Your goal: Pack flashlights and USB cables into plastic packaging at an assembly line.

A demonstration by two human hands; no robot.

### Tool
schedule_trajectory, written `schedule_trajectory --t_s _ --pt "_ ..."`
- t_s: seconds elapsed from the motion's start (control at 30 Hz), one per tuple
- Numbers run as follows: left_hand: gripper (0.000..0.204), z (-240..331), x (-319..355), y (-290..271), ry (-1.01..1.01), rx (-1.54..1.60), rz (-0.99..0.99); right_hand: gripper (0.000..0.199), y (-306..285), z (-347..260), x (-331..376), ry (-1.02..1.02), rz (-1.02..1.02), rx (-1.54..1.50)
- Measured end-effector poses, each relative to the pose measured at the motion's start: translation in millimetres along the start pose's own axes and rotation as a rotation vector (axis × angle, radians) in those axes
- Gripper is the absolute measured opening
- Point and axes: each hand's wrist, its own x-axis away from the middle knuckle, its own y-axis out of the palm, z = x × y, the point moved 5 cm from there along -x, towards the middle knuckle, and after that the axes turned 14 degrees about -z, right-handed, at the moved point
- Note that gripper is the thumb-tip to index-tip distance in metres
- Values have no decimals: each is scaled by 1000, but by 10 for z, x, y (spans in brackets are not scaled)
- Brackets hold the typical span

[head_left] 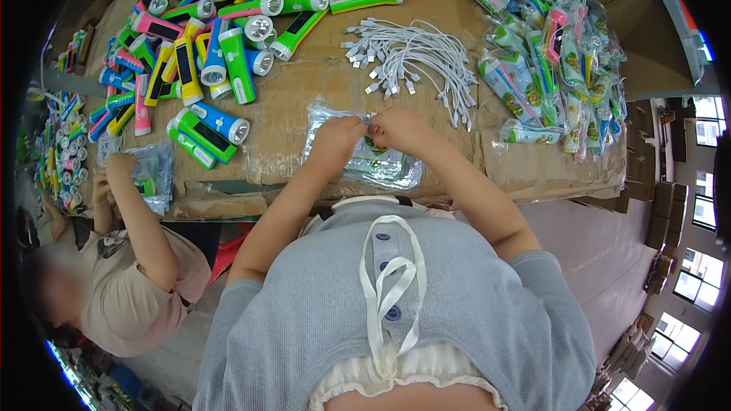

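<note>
Hands — left hand, right hand — pinch crinkly clear plastic bag.

A packing workshop, small-factory kind; worktable covered in flattened brown cardboard, heaped with bright plastic torches in green, pink, blue and yellow; bundle of short white cables beside them; stack of clear printed bags at the near edge; pile of already bagged torches to the right; second worker seated at the left of the same table; brown cartons stacked by large windows on the right.
</note>
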Motion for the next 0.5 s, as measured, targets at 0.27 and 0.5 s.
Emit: schedule_trajectory --t_s 0.27,0.5 --pt "12 22 -13 -152 -1 -101 -58 17 66 136 -64 -24 180 -120" --pt "18 111 521 -337 -112 -73 -171 19 -906 387 114 91 801 157"
